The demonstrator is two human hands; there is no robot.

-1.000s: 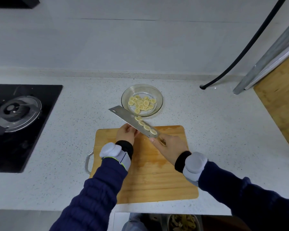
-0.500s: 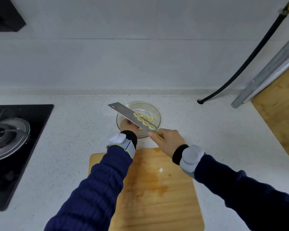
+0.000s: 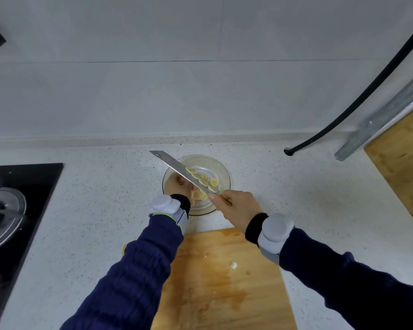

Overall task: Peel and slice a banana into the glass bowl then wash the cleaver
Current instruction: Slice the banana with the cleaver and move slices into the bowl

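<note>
My right hand (image 3: 239, 208) grips the handle of the steel cleaver (image 3: 174, 165). The blade is held tilted over the glass bowl (image 3: 224, 172) on the counter. Several banana slices (image 3: 204, 181) lie in a row along the blade's upper face, and more slices (image 3: 199, 195) sit in the bowl beneath. My left hand (image 3: 177, 184) is over the bowl's left side, right against the far side of the blade; its fingertips are hidden behind the steel.
The wooden cutting board (image 3: 224, 282) lies close in front of me, wet-stained, with a small banana scrap (image 3: 234, 265) on it. A black gas hob (image 3: 14, 210) is at the left. A black hose (image 3: 343, 115) and another wooden board (image 3: 403, 163) are at the right.
Both hands carried the cleaver with its slices from above the cutting board to over the bowl. The blade is now tilted more steeply and the view has shifted forward.
</note>
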